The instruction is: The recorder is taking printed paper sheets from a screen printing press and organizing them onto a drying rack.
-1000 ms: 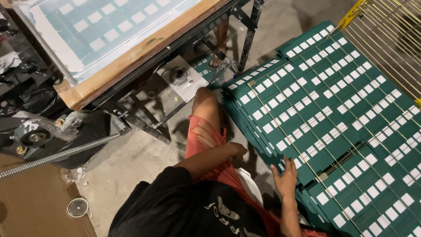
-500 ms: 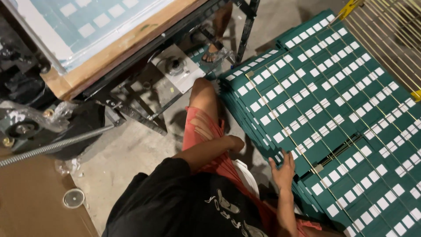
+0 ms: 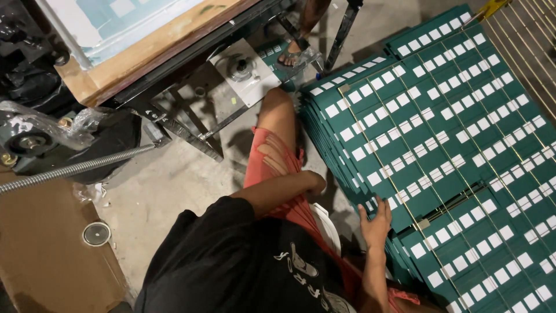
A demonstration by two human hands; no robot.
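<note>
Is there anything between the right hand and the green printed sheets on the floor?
Nothing visible does. The right hand already rests, fingers spread, on the near edge of the stack of green sheets with white rectangles.

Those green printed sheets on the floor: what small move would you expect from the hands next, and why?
Probably the right hand curls its fingers under the edge of the top green sheet to lift it. It lies flat and open on the stack's near edge, gripping nothing, while the left hand rests by the knee, away from the sheets.

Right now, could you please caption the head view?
Right hand on stacked green printed sheets; left hand beside them.
</note>
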